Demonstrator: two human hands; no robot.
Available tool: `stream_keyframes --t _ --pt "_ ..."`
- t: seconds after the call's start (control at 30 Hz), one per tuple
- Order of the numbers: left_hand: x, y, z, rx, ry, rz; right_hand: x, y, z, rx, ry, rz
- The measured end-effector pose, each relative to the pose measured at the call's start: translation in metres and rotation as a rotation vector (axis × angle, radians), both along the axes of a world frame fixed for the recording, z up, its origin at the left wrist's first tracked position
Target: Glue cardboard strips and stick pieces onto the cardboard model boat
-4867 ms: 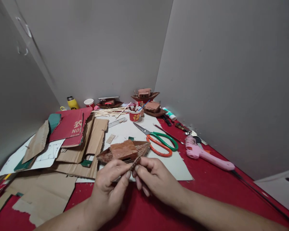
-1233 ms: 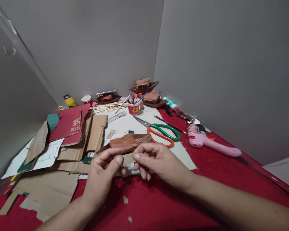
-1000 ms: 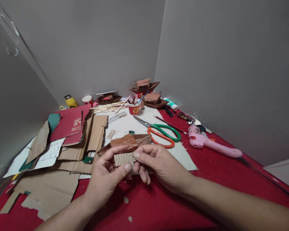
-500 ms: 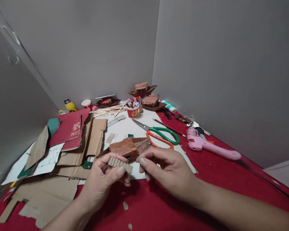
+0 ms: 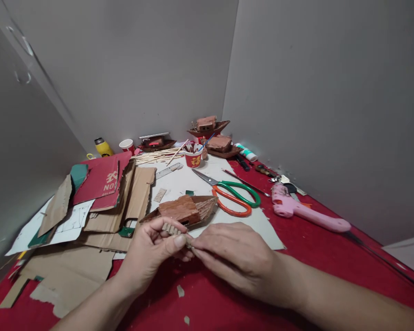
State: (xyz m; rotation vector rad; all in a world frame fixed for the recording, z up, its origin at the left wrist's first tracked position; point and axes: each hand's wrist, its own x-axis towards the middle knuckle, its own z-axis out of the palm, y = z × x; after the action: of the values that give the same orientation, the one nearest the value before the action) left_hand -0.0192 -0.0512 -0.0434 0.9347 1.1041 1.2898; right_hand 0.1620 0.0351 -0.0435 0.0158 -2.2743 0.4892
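A small piece of corrugated cardboard (image 5: 172, 229) with its ridges showing is pinched between the thumb and fingers of my left hand (image 5: 155, 248). My right hand (image 5: 239, 257) is closed, its fingertips pressed on the right end of that same piece, partly hiding it. Just beyond both hands lies a brown model boat (image 5: 179, 209) with a painted cabin roof, resting on a white sheet (image 5: 262, 230). Scissors (image 5: 224, 186) with one green and one orange handle lie behind my right hand.
Cardboard sheets (image 5: 138, 184) pile up on the left. A pink glue gun (image 5: 307, 214) lies at right, its cord trailing. A paint cup (image 5: 193, 158), thin sticks (image 5: 155, 156), a ruler (image 5: 169, 171) and more model boats (image 5: 209, 126) stand at the back. Scraps (image 5: 181, 290) dot the red cloth.
My right hand has moved in to the left and closed on the end of the cardboard piece. My left hand keeps its hold. The view has shifted slightly.
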Motion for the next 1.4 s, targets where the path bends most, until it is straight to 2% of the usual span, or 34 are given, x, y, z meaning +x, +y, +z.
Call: stream_keyframes --t 0.1,0.17,0.47,0.67,0.87,1.17,1.4 --pt "0.001 0.001 0.001 -0.028 -0.003 0.005 0.001 -0.001 0.001 0.127 -0.022 -0.077" --pt "0.001 0.001 0.001 -0.037 -0.002 0.000 0.001 -0.002 0.001 0.153 -0.023 -0.099" --pt "0.001 0.003 -0.001 -0.039 -0.065 -0.031 0.000 -0.001 -0.004 0.055 0.010 -0.015" --pt "0.001 0.003 -0.002 -0.041 -0.083 -0.058 0.000 -0.001 -0.003 0.074 -0.016 -0.018" --pt "0.000 -0.001 -0.001 -0.005 -0.075 -0.083 0.000 0.000 -0.008 -0.169 0.021 -0.018" --pt "0.002 -0.001 -0.002 0.059 0.004 -0.072 -0.006 -0.002 -0.015 -0.150 -0.011 -0.008" --pt "0.008 -0.005 -0.003 0.131 0.054 -0.145 -0.009 0.002 -0.007 -0.451 -0.021 -0.006"
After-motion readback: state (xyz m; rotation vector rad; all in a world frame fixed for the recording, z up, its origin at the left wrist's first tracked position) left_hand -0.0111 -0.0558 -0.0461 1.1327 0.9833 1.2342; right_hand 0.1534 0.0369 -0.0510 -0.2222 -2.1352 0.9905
